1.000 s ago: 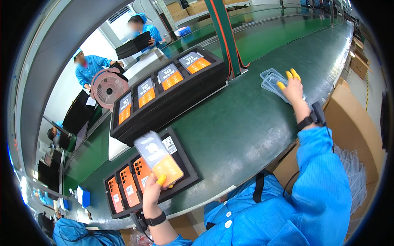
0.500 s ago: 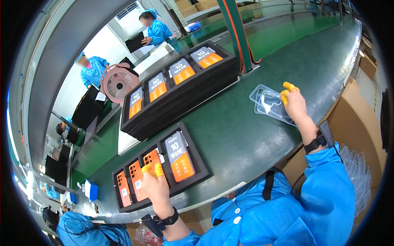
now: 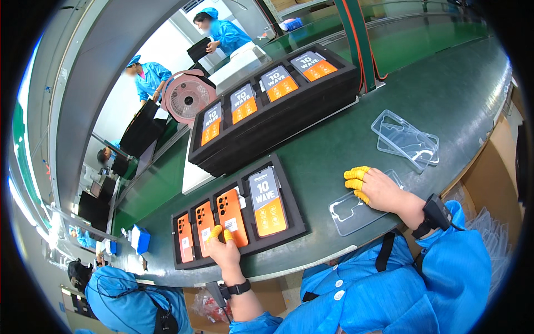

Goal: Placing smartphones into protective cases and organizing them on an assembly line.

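My left hand [image 3: 225,250], yellow finger covers on its fingertips, reaches to the lower end of an orange phone [image 3: 229,206] lying in a black foam tray [image 3: 295,225]. Its fingertips touch the phone around the lower left edge and stand slightly apart. My right hand [image 3: 375,192], also in yellow finger covers, is closed over a clear phone case [image 3: 356,220] low above or on the green table; part of the case is hidden under the hand. The same tray holds two more orange phones [image 3: 203,220] and, at its right, a phone in grey and orange film [image 3: 267,203].
Two clear cases [image 3: 404,139] lie overlapped at the right. A black tray stack [image 3: 278,122] with several film-covered phones stands behind, next to a green post [image 3: 353,44]. A pink fan [image 3: 189,99] and co-workers are beyond; another person in blue [image 3: 122,295] sits at lower left.
My right hand has moved left and nearer, bringing a clear case away from the others. My left hand has drawn down from the phone's middle to its lower end. The view has shifted.
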Demonstrator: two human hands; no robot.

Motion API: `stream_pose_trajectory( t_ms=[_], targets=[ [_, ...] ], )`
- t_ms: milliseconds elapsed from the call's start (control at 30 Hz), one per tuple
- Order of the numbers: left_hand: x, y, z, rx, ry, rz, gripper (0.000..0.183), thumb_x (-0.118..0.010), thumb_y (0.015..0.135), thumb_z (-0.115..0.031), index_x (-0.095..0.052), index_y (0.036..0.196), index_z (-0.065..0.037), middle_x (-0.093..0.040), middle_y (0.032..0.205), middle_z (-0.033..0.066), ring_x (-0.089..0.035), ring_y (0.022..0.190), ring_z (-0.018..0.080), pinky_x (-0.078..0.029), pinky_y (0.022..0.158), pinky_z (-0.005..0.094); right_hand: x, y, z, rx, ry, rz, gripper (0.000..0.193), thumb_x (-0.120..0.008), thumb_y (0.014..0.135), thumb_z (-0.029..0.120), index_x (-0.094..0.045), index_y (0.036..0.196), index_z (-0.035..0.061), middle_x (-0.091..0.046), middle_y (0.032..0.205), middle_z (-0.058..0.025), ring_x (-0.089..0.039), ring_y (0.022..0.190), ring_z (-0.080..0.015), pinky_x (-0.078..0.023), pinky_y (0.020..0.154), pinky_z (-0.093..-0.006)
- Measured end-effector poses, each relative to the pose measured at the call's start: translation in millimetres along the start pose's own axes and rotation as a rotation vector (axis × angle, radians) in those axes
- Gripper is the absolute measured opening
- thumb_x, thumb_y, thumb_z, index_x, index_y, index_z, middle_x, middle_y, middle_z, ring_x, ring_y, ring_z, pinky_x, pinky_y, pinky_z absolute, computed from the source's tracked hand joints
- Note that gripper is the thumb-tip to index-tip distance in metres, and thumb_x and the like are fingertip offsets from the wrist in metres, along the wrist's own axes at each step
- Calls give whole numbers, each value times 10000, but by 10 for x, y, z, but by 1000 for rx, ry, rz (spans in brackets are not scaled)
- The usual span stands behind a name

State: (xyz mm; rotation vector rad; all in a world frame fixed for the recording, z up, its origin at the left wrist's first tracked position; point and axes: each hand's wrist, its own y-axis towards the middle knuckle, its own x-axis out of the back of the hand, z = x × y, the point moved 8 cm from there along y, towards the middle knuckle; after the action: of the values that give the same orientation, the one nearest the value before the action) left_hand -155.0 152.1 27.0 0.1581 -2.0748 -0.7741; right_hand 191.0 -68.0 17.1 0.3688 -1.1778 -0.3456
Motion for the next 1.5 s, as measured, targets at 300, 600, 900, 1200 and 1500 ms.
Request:
stream_pose_trajectory(
  t_ms=[300,600,900,1200,1500],
  targets=[
    [-272,58,-250,-104,555,378,409,-563,841,-278,-548,1059,68,-604,879,235,-557,880,405,-403,825,468,-34,-8,-32,-10,17,27,177,-589,793,142,-631,950,72,-558,1145,-64,-505,1043,-236,-391,900,-352],
    [-250,397,-161,453,-502,446,411,-598,847,-162,-472,1160,71,-569,1049,149,-531,946,182,-418,798,284,-9,9,-28,-30,57,74,194,-617,780,144,-637,958,70,-556,1151,-73,-506,1051,-251,-395,908,-357],
    [-263,183,-1320,104,-1253,372,257,-492,908,-67,-506,1153,10,-580,1042,60,-549,922,122,-436,808,257,226,208,249,-284,523,-136,467,-625,830,269,-497,1212,32,-541,1187,-142,-513,1082,-272,-403,924,-360],
    [-594,-752,-2215,-496,-453,716,867,-707,748,-323,-215,1367,31,-306,1354,246,-320,1250,378,-281,1031,420,522,294,242,-318,1044,-392,324,-686,799,176,-571,1032,-17,-639,890,-68,-595,820,-131,-482,730,-269],
    [-604,-904,-2380,-585,-275,757,877,-826,535,-278,-402,1259,-23,-579,1075,142,-534,1049,280,-331,953,373,359,-147,365,41,18,254,454,-767,612,248,-596,994,74,-561,950,-91,-535,947,-276,-431,840,-386]
  ],
)
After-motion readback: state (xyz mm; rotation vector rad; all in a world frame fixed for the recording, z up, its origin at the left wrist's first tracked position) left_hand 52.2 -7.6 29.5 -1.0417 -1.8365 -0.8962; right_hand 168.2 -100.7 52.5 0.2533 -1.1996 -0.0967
